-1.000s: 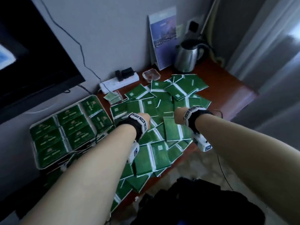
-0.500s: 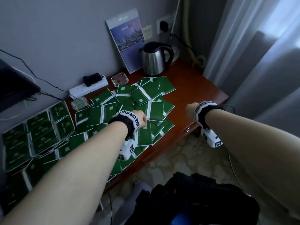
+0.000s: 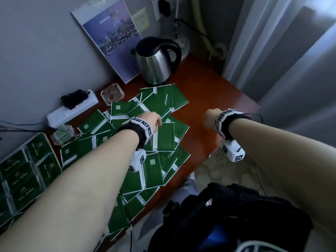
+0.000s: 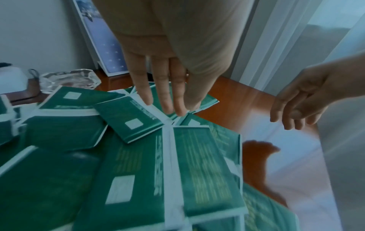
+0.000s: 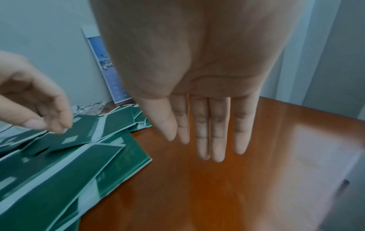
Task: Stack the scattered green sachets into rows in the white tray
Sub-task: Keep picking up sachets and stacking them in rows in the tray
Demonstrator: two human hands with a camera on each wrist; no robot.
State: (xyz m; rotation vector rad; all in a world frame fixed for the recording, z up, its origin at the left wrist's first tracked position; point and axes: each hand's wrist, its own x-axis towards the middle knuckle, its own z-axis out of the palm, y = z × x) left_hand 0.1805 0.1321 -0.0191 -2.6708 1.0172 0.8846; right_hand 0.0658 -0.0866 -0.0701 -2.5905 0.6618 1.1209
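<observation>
1. The green sachets are lying loose on the bench; rows are already sitting in the white tray.
2. The left hand is being held flat, fingers straight, touching the pile.
3. The right hand is being held flat and empty over bare wood.
4. Sachets near the edge could be pushed off by a sliding hand.

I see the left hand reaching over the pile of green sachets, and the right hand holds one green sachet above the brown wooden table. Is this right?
Not quite: the right hand holds nothing. The right wrist view shows its fingers straight and empty above the brown wooden table. The left hand does reach over the pile of green sachets.
</observation>
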